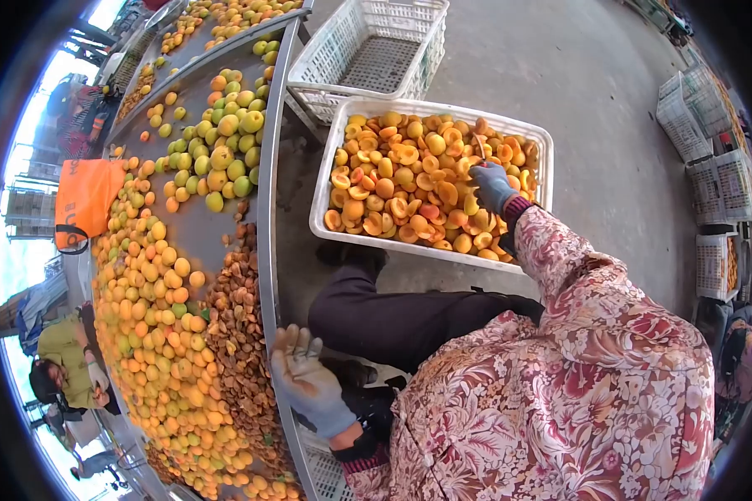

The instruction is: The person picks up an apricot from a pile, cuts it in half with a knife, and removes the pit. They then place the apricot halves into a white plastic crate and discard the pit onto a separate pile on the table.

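Observation:
My right hand [495, 187], in a blue-grey glove, is closed over the right part of a white tray [433, 108]. Out of its fingers sticks a thin tool [481, 149], perhaps a small knife, with something brown at its far end. Halved orange apricots [405, 154] fill the tray. Palm up by the metal table's edge [269, 167], my left hand [309, 380] wears a stained grey glove; its fingers are spread and I see nothing in them. Closest to it on the table lie brown apricot pits [241, 321].
Whole apricots [163, 334] cover much of the table, with greener ones [234, 138] farther up. An orange bag [88, 200] lies on its far side. Another person [67, 359] sits across. Plastic crates [376, 58] stand beyond the tray, more crates [718, 184] at right.

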Motion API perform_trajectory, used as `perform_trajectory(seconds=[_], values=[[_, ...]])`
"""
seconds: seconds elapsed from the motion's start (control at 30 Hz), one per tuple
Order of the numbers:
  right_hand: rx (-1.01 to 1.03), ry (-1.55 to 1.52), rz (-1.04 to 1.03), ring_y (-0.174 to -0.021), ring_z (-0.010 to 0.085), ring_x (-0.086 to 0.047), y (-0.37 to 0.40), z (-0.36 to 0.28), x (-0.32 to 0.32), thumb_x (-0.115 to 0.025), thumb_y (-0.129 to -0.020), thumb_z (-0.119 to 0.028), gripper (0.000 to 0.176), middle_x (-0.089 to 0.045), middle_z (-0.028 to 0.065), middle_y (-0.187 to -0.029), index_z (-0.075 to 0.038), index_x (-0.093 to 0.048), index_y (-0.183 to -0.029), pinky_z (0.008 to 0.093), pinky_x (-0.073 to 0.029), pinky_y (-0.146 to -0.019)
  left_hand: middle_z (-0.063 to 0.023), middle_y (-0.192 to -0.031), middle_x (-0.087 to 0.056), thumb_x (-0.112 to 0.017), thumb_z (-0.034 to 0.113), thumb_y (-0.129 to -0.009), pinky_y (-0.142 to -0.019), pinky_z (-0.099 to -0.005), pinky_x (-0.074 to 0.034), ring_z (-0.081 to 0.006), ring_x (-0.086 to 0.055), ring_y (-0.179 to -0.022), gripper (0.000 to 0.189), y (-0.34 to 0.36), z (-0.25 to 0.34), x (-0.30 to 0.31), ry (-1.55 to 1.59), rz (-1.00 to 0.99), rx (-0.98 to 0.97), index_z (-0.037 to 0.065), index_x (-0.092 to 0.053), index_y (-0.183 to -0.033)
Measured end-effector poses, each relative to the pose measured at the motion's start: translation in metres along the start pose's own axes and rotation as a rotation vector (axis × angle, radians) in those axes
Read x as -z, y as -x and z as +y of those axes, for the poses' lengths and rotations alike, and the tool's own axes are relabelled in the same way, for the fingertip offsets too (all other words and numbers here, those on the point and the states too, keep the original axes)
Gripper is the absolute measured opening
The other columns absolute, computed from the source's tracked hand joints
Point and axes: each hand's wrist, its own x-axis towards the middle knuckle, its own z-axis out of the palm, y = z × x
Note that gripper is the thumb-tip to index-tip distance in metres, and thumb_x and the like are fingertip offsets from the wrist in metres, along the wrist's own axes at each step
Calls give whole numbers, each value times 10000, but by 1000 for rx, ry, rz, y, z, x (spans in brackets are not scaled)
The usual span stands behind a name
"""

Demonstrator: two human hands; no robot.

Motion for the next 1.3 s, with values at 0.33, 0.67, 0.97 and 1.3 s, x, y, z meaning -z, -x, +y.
perform_trajectory(seconds=[0.33, 0.67, 0.97, 1.3], values=[[387, -63, -20, -483, 87, -493, 21, -21, -20, -574, -831, -217, 70, -561, 16, -625, -160, -538, -811, 240, -329, -347, -128, -1050, -621, -448, 326, -908, -809, -377, -479, -231, -600, -917, 398, 5, 72, 119, -182, 432, -315, 40, -564, -1160], [360, 19, -830, -367, 108, -491, 224, -72, -195, -572, -889, -312, 289, -589, 73, -579, -41, -580, -787, 213, -368, -337, -130, -1035, -602, -423, 230, -903, -798, -325, -429, -228, -570, -960, 341, -20, 157, 227, -460, 935, -271, 16, -542, -1141], [141, 150, -1013, -311, 100, -447, 280, -56, -215, -527, -902, -224, 242, -556, 55, -518, -11, -598, -811, 202, -334, -284, -203, -1182, -531, -565, 251, -818, -914, -418, -414, -328, -521, -1066, 538, -116, 116, 239, -1444, 701, -150, 102, -417, -1313], [49, 338, -1142, -306, 68, -435, 312, -45, -221, -559, -901, -258, 235, -579, 50, -555, -31, -616, -869, 178, -312, -270, -137, -1195, -485, -499, 52, -855, -882, -397, -467, -228, -506, -1087, 434, -20, 149, 151, -339, 266, -573, -36, -398, -1268]])
